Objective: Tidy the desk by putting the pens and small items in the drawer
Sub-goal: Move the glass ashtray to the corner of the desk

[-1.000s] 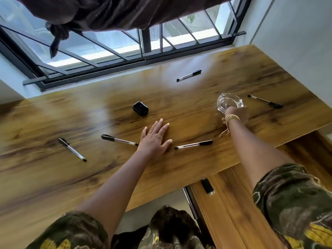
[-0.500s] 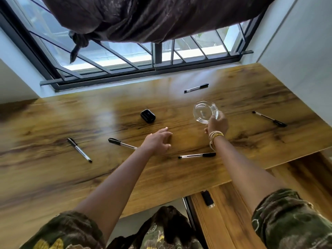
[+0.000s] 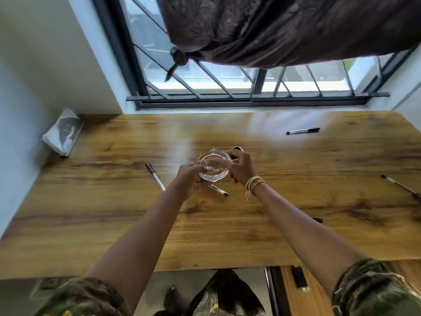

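a clear, round glass dish with a thick faceted rim is held above the middle of the wooden desk, gripped by curled fingers of the left hand and right hand at opposite sides.

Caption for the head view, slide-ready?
Both hands, left and right, hold a clear round glass dish above the pen-strewn wooden desk.

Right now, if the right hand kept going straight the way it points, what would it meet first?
Probably the small black item just beyond the right hand, which grips the glass dish; depth is unclear.
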Motion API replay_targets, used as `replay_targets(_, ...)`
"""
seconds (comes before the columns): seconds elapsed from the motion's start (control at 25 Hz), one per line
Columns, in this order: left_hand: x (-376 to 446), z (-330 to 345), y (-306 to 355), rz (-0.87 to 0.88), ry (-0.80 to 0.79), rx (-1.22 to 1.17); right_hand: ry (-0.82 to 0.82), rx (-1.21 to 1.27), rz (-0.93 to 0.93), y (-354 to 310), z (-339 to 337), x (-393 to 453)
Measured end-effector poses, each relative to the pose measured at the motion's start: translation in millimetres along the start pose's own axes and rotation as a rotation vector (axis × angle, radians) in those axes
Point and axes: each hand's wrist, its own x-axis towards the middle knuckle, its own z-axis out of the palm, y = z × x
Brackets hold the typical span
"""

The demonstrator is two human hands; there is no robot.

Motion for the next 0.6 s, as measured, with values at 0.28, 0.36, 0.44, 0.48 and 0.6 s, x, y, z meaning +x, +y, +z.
replay_targets(0.28, -13.5, -114.0, 25.0, 0.050, 0.282, -0.298, -0.242, 0.049, 0.030, -60.9, 133.8, 6.9)
replay_targets(0.36, -20.6, -156.9, 32.2, 0.096, 0.369, -0.337, -0.309, 0.089, 0.052, -78.4, 181.0, 8.8)
replay_targets(0.44, -27.4, -200.5, 37.2, 0.129, 0.463, -0.341, -0.368, 0.083, 0.068, -94.8, 225.3, 8.7)
replay_targets(0.48, -31.2, -219.8, 39.6, 0.136, 0.511, -0.331, -0.403, 0.065, 0.068, -102.3, 245.5, 7.2)
replay_targets(0.6, -44.5, -270.6, 44.9, 0.154, 0.656, -0.283, -0.480, 0.009, 0.085, -118.2, 307.6, 2.4)
